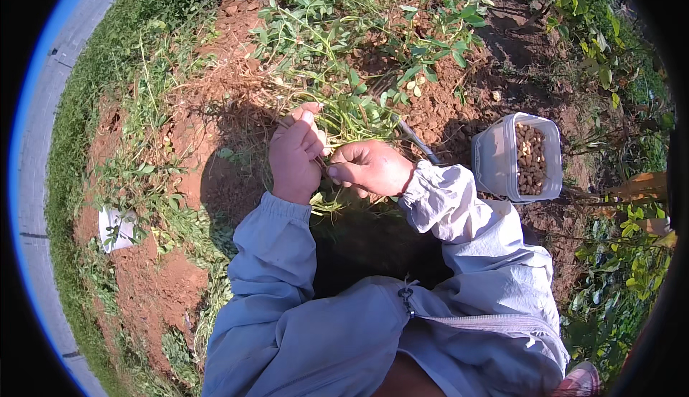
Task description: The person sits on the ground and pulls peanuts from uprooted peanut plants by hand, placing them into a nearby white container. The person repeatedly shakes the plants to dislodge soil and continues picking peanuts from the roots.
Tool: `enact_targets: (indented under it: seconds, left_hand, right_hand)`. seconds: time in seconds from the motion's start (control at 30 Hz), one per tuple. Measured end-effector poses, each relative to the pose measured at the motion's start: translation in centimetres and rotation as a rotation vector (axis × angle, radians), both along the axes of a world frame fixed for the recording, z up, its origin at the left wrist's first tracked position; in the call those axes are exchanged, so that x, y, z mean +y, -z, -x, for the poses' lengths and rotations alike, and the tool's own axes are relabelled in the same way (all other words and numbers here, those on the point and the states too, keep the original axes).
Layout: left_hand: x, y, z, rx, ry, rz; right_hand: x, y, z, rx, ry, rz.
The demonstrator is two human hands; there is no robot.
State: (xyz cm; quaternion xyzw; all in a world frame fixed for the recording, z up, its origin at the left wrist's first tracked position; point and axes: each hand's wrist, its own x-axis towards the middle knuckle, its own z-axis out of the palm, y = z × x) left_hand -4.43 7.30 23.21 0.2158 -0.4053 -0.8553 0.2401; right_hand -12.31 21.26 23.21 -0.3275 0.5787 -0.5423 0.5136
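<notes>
My left hand (299, 155) is closed around the thin stems and root end of an uprooted peanut plant, thumb uppermost. Leafy green stems (344, 120) reach up and away beyond my hands, while a tangle of dry brown roots (231, 87) spreads to the left. Close beside it, my right hand (371, 168) has its thumb and forefinger pinched on a thin brown strand of the plant between the two hands. The curled fingers hide whether a pod is there.
A clear plastic bucket (490, 155), tilted towards me, holds peanuts in their shells (530, 163) at my right. A dark tool handle (414, 139) lies on the soil near my right wrist. A white container (115, 229) lies among cut plants at left, with paving (43, 128) beyond.
</notes>
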Motion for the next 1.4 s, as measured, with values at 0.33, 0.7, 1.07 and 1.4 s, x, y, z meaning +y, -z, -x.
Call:
enact_targets:
  seconds: [0.33,0.7,1.07,1.4]
  left_hand:
    - [2.4,0.9,-0.5,-0.054,0.086,0.028]
    - [-3.6,-1.7,-1.3,0.037,-0.056,-0.155]
    - [-3.5,-0.9,-1.1,0.174,0.079,-0.325]
    - [-3.0,-0.8,-1.4,0.219,0.125,-0.361]
  right_hand:
    - [2.1,3.3,-0.7,0.664,-0.002,0.177]
    - [18.6,0.6,11.7,0.721,0.787,-0.427]
    - [10.9,-1.4,4.9,0.836,0.135,0.112]
    - [-0.7,5.0,-0.8,0.533,0.348,0.178]
